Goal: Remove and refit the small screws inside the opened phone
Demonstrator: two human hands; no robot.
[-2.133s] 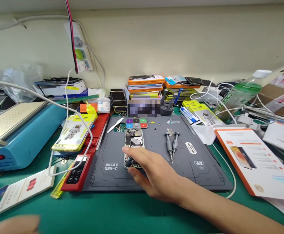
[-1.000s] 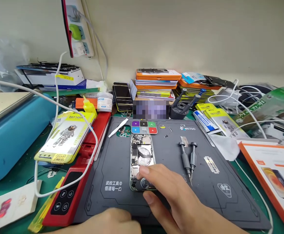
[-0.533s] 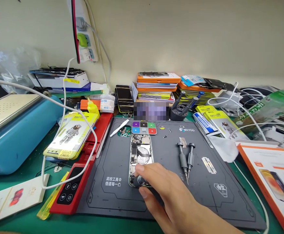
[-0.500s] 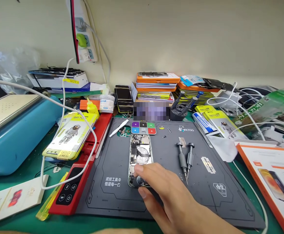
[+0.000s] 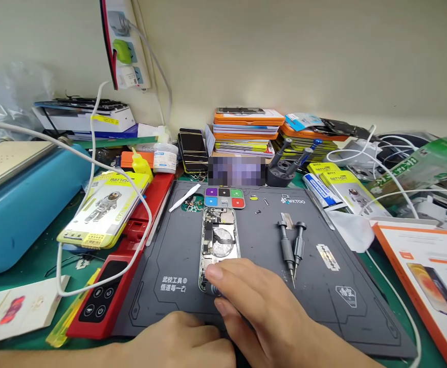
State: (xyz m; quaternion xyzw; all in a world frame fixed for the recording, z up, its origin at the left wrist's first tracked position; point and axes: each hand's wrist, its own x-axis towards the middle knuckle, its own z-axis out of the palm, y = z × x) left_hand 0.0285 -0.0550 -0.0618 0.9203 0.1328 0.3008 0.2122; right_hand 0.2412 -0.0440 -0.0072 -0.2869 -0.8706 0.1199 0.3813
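Note:
An opened phone (image 5: 222, 232) lies upright on the dark grey repair mat (image 5: 162, 255), its circuit boards and a round coil exposed. Over its lower end is my right hand (image 5: 260, 301), thumb and fingers closed round a dark screwdriver (image 5: 213, 289) that is mostly hidden beneath them. My left hand (image 5: 185, 335) rests low in the view, just left of the right one, with its fingers curled. Whatever those fingers hold, if anything, is out of sight. Two grey screwdrivers (image 5: 293, 250) lie to the right of the phone, near a razor blade (image 5: 328, 257).
Beyond the phone sits a coloured magnetic tray (image 5: 224, 198), with white tweezers (image 5: 185, 198) to its left. A red device (image 5: 96, 301) and yellow battery packs (image 5: 106, 209) flank the mat's left side. A screwdriver stand (image 5: 281, 171) stands behind; a white cable (image 5: 142, 204) loops at left.
My left hand has risen into view from the bottom edge, beside the right. My right hand stays over the phone's lower end, covering more of the screwdriver. The whole view has shifted slightly.

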